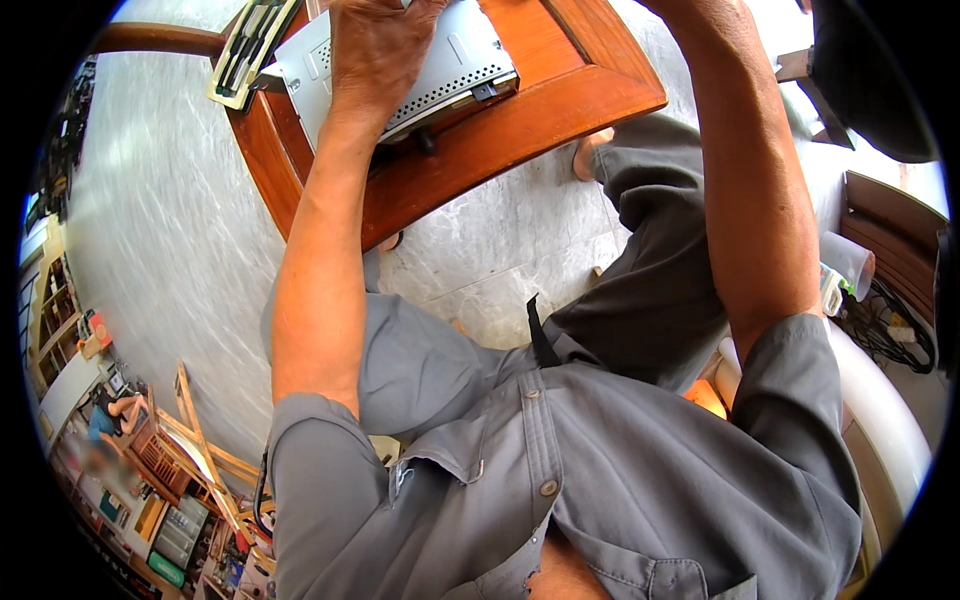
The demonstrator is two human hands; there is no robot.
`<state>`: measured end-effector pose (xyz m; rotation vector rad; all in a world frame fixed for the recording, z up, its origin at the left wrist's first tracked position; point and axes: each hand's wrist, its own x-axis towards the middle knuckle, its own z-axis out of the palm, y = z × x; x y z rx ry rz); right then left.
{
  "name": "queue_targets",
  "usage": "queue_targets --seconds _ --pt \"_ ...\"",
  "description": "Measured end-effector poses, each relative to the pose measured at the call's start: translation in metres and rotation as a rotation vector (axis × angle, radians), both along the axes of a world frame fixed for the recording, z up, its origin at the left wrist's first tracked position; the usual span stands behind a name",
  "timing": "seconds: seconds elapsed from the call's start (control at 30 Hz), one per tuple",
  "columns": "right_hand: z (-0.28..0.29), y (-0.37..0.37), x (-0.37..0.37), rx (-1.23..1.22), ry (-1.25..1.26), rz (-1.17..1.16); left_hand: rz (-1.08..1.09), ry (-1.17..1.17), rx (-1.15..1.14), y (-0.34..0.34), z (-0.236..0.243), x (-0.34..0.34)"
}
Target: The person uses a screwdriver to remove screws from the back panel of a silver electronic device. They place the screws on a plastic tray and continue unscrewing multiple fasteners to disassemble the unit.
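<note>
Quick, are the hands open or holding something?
Left hand: over the perforated silver metal case, fingertips cut off; grip can't be told.
Right hand: beyond the top edge; can't be told.

We held our left forearm (325, 265) forward, left hand (383, 45) back upward; our right forearm (757, 165) was cropped near the wrist (708, 22).

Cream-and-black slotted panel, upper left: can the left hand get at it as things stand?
Likely yes. The left hand is over the silver metal box, just right of the slotted panel; nothing visible seems to block the way between. Depth is hard to judge here.
</note>
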<state>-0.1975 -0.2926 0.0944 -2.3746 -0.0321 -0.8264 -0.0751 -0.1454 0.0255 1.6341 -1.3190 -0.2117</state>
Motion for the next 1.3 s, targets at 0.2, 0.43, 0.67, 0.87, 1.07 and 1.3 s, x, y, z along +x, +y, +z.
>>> queue_targets --seconds 0.2,0.43,0.67,0.87,1.07,1.3 --pt "-0.003 0.005 0.01 -0.06 -0.011 -0.108 0.019 -0.004 0.001 0.007 -0.004 0.004" --pt "0.007 0.011 0.007 -0.05 0.155 -0.221 -0.078 0.248 -0.017 0.0 -0.005 0.001" --pt "0.0 0.02 0.01 -0.071 0.012 -0.098 -0.153 0.353 -0.127 -0.001 -0.012 0.005" --pt "0.002 0.013 0.01 -0.021 0.034 -0.086 -0.119 0.22 -0.044 -0.001 -0.003 0.004" --pt "0.016 0.028 0.01 -0.032 0.204 -0.229 -0.11 0.108 -0.12 0.0 -0.012 0.009" --pt "0.006 0.023 0.009 0.041 0.031 -0.099 -0.022 0.004 0.019 0.002 0.003 0.006"
